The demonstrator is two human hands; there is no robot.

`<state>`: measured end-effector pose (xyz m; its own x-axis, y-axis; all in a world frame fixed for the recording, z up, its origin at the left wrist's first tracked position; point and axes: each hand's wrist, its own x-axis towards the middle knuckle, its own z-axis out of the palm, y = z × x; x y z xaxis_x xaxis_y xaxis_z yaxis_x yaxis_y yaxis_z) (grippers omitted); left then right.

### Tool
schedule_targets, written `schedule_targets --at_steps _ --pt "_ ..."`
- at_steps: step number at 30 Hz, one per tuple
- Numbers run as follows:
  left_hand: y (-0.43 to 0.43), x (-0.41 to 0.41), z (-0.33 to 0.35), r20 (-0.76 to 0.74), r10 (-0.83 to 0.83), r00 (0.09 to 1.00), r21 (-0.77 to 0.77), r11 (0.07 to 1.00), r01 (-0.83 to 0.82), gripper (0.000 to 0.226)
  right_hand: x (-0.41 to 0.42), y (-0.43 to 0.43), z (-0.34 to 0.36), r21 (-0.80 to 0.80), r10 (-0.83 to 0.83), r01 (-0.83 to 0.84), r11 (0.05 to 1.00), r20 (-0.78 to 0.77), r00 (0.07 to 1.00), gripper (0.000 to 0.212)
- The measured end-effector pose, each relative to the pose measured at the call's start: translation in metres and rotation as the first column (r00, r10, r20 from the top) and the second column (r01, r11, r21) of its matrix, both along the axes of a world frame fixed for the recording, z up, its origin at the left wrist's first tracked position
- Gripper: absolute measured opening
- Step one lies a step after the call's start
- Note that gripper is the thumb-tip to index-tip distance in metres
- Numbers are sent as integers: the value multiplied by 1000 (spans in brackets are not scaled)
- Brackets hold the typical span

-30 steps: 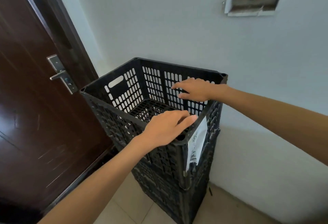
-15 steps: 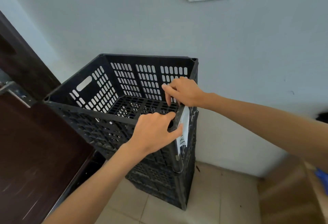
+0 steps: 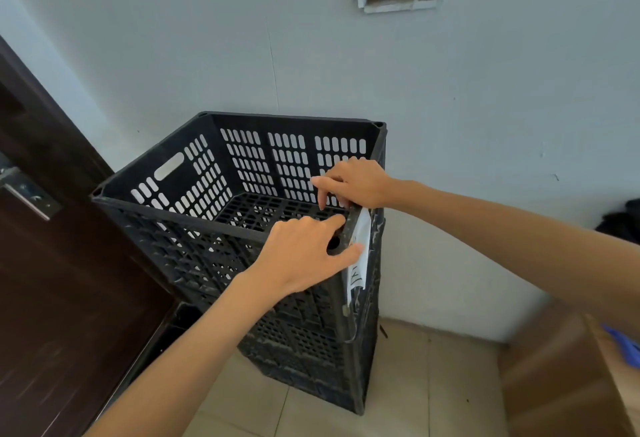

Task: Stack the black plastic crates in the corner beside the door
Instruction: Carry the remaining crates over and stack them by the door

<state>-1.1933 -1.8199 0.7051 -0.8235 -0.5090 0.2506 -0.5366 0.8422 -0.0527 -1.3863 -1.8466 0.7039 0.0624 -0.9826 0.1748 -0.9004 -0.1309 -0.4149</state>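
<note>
In the corner beside the dark brown wooden door [image 3: 52, 298], head view: the top black perforated plastic crate [image 3: 242, 159] sits on the lower black crates [image 3: 304, 343], close to the pale wall [image 3: 485, 107]. Grips: left hand [image 3: 304, 249] clasps its near right corner by the white paper label [image 3: 356, 274]; right hand [image 3: 356, 184] hooks the right rim. Step: seating the crate. Next, likely: press level, release. Against the earlier frame: same holds, left fingers flatter.

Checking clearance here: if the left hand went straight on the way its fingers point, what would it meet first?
The right rim of the top crate: the left hand touches its near corner, with the white paper label just behind the thumb. Beyond that, probably the wall, though depth is unclear.
</note>
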Motion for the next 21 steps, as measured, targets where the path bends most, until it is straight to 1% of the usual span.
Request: schedule_targets --at_steps 1,3,4,6,8,10,13,15,17,19,20,21 --pt "-1 -2 3 -9 -15 1000 58 998 15 69 1 -3 2 48 -1 1 999 5 1000 49" --pt "0 -10 6 -82 -24 996 178 983 38 61 4 -8 5 103 -19 15 995 33 999 43" --pt "2 -15 6 -129 -10 992 205 978 37 57 5 -11 5 95 -41 41 995 4 999 43" --pt "5 -23 2 -153 33 988 169 986 -6 57 5 -16 0 1 -116 118 993 -126 985 44" --pt "6 -25 -4 -111 59 992 124 991 -45 63 2 -18 -8 -116 -165 147 982 -157 974 41" --pt "3 -26 -6 -67 68 995 117 991 -60 69 0 -18 -11 -163 -162 137 977 -148 976 40" --pt "0 -27 -7 6 83 996 120 989 -84 75 0 -17 -12 -155 -151 124 980 -176 973 43" --pt "0 -26 -6 41 93 995 133 986 -98 77 2 -15 -11 -121 -145 121 985 -209 967 45" --pt "0 -26 -5 57 92 994 141 985 -99 74 4 -12 -6 -68 -143 131 989 -220 965 47" --pt "0 -26 -2 62 74 995 167 982 -84 70 8 -12 1 -18 -142 141 990 -195 970 49" --pt "-1 -27 0 48 60 997 226 972 -70 70 8 -12 6 0 -137 138 990 -143 980 49" --pt "-2 -27 3 19 49 999 320 946 -53 69 8 -13 11 19 -131 132 991 -45 990 49"
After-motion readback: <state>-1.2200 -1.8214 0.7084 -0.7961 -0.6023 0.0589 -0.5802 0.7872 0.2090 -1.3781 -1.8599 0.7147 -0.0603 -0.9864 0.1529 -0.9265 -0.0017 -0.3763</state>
